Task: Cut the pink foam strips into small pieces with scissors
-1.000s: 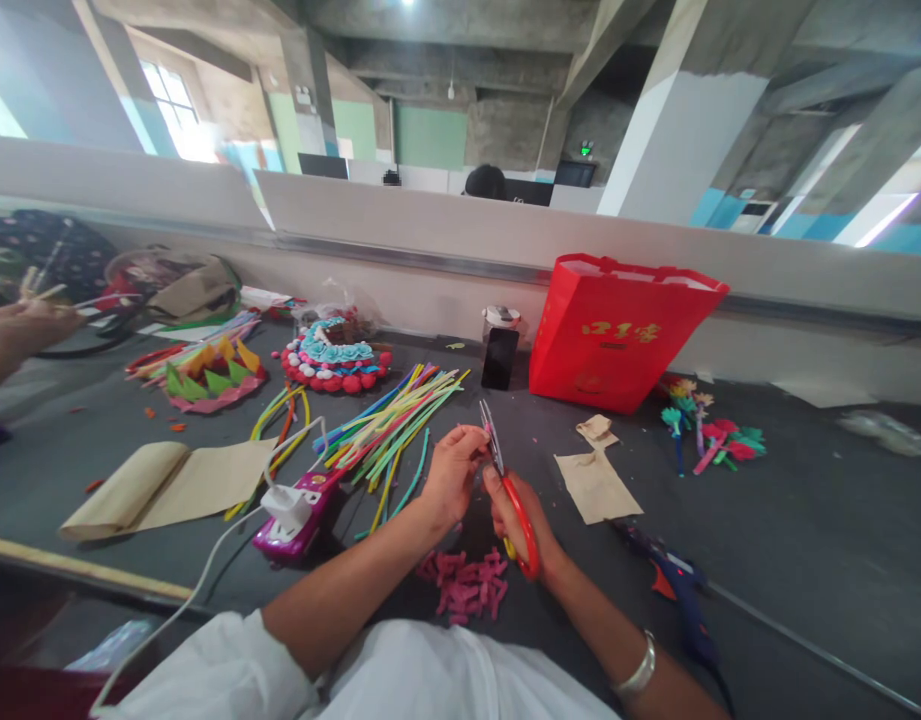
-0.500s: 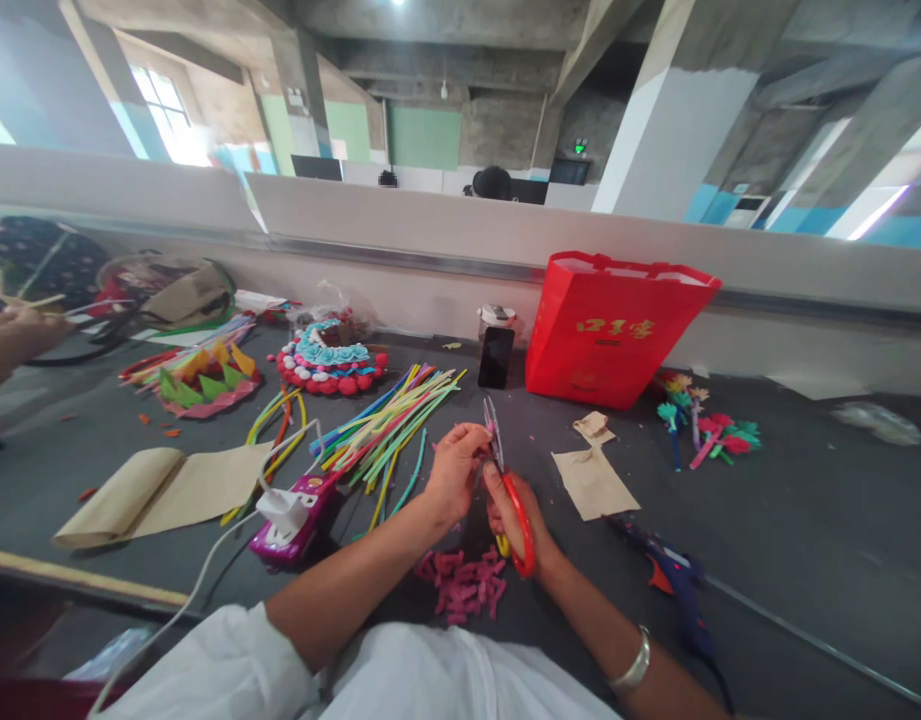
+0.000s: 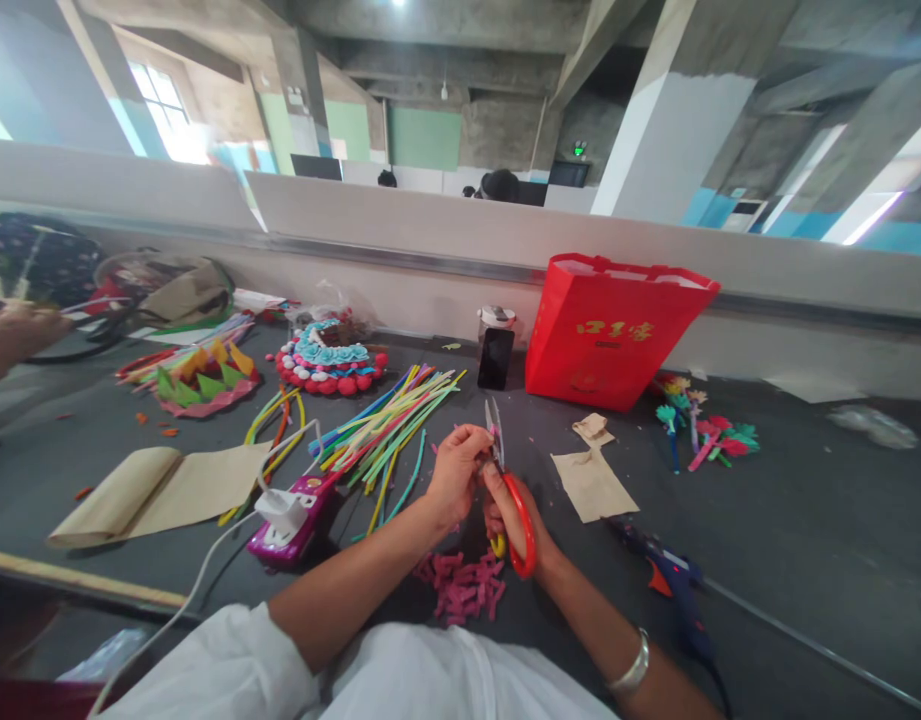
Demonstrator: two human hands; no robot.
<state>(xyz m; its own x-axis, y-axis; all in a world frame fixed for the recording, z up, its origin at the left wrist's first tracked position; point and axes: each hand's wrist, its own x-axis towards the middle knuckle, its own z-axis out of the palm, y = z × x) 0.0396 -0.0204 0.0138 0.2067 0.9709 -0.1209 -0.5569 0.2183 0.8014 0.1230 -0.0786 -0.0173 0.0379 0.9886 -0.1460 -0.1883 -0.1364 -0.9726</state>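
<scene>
Pink pieces [image 3: 460, 588] lie heaped on a dark surface [image 3: 805, 510], just nearer than a pair of scissors [image 3: 523, 522]

A white sleeve [image 3: 235, 665] fills the near left edge, and a silver bangle [image 3: 634, 668] circles the person's right wrist. The pink heap sits between the two forearms. To its right lies a blue glue gun [image 3: 679, 578] with an orange trigger.

Just beyond the heap, the grip of the right hand [image 3: 505, 503] is clamped on the scissors, one handle loop orange-red, the other yellow; the blades point away from the body, slightly apart. The left hand [image 3: 458, 466] meets them, its grip pinched together on a small pink piece [image 3: 494, 430] beside the blades.

On the left are a purple power strip [image 3: 293, 525] with a white plug [image 3: 281, 512] and a partly unrolled length of brown paper [image 3: 197, 490]; on the right lies a square brown sheet [image 3: 596, 487]. Fuzzy stems [image 3: 392, 425] in many colours lie bunched beyond the left hand, with small craft flowers [image 3: 722, 440] far to the right.

Farther back, a dark phone [image 3: 495, 358] stands upright before a white-lidded bottle [image 3: 497, 317], near a red bag [image 3: 617, 335]. At the far left a co-worker's hand [image 3: 21, 335] holds thin sticks. A pale partition [image 3: 415, 215] runs behind everything on the surface.
</scene>
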